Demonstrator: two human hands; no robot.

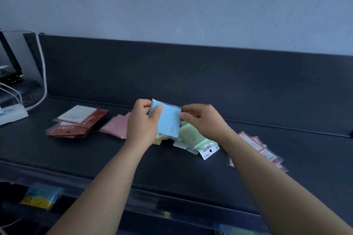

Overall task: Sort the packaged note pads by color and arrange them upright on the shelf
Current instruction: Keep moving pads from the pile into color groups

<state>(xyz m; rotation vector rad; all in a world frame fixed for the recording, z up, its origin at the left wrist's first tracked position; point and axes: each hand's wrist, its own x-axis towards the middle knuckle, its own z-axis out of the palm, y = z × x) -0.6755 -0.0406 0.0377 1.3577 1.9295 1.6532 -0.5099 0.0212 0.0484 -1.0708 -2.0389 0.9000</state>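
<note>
A light blue packaged note pad [169, 120] is held above the dark shelf [172, 170] by both hands. My left hand [142, 122] grips its left edge, thumb on the front. My right hand [202, 120] pinches its right edge. Under the blue pad lie green packaged pads [193, 137] and a yellowish pack [159, 140], mostly hidden. A pink pack [116, 126] lies flat to the left. Further left sits a stack of red-backed packs with a white pad [76, 122]. Red-and-white packs [257, 149] lie flat at the right, partly behind my right forearm.
The shelf's dark back panel [191, 74] rises behind the packs. White cables and a power strip [13, 114] sit at the far left. On a lower shelf lies a blue-yellow pack [41, 196].
</note>
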